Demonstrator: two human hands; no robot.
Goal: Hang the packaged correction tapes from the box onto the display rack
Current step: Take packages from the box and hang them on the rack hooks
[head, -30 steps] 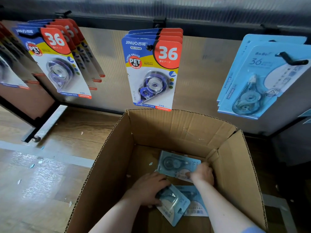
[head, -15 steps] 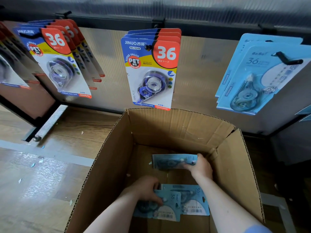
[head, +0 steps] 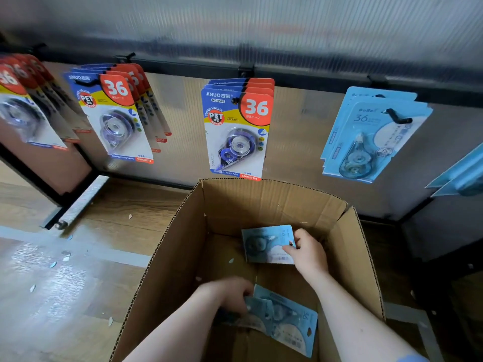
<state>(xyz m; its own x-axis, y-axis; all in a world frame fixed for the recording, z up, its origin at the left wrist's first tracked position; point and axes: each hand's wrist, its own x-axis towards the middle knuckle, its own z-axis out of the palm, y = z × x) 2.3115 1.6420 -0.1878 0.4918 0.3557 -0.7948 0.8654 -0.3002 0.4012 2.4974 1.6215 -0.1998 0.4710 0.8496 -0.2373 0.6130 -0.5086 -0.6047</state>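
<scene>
Where the corrugated cardboard box (head: 183, 257) stands open on the wood-grain floor (head: 65, 296), the left hand (head: 227, 293) reaches down by its near edge, fingers curled over a flat, pale blue carded correction tape (head: 285, 320) that lies on the box bottom with another card under it; its long axis runs slantwise toward the near right corner, hang hole at that end. Farther in, by the far right corner, the right hand (head: 308, 252) pinches a second blue pack (head: 266, 244) at its right edge, thumb on the glossy face, the card tilted up and lying crosswise. Beyond the box's far edge, the display rack (head: 300, 74) carries blue, yellow and red blister cards (head: 236, 129) on black hooks, and matching light blue packs (head: 371, 134) hang at the right.
</scene>
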